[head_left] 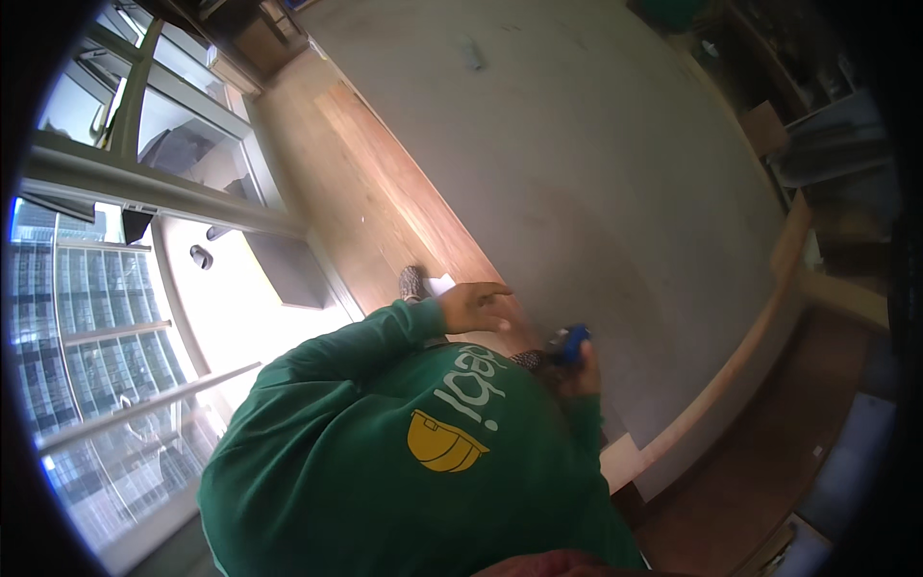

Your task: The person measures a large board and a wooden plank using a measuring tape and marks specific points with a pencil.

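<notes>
My right hand [581, 375] is closed around a small blue and black object [574, 343], blurred, its exact kind unclear. It is held in front of my body, above the grey surface [615, 192]. My left hand [473, 308] hangs in the air to the left of it, with fingers stretched toward the right and nothing visible in them. Below the left hand lies the wooden border [423, 207] along the grey surface. Beside that hand, a patterned shoe [411, 282] and a small white patch [439, 286] show. A second patterned shoe [527, 360] is partly hidden near the right hand.
A small grey object [471, 55] lies far off on the grey surface. Framed glass doors [279, 207] stand at the left, with dark footwear [200, 257] beyond them. A curved wooden edge [735, 389] bounds the right side, near cluttered shelves [827, 154].
</notes>
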Action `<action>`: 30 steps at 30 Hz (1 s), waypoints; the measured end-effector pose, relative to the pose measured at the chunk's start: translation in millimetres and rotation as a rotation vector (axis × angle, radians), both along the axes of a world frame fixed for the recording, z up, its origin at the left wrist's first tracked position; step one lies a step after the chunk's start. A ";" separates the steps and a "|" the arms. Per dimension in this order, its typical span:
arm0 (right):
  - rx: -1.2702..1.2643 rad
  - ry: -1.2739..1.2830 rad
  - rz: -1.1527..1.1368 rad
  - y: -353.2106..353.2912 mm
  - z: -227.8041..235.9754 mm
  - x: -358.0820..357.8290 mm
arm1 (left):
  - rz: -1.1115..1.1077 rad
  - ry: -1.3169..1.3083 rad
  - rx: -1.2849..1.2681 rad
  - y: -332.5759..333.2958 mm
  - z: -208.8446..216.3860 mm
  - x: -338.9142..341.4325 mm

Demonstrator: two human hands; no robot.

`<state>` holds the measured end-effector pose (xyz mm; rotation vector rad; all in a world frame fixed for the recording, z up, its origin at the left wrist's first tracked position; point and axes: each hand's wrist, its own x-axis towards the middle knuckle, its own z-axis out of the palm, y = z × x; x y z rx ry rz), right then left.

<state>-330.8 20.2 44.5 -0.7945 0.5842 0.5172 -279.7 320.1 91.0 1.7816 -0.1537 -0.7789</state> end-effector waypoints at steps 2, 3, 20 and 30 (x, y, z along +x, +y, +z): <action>-0.146 -0.207 0.121 97.9 22.5 34.1 | 0.013 -0.133 -0.125 36.4 3.6 14.9; -0.157 -0.205 0.109 131.0 29.4 49.6 | 0.017 -0.265 -0.236 57.7 5.3 22.1; -0.463 -0.309 0.637 461.0 78.2 228.3 | 0.522 -0.321 -0.035 347.5 34.9 86.2; -0.299 -0.609 0.810 576.3 38.6 333.9 | 0.439 -0.275 -0.056 434.9 31.8 181.2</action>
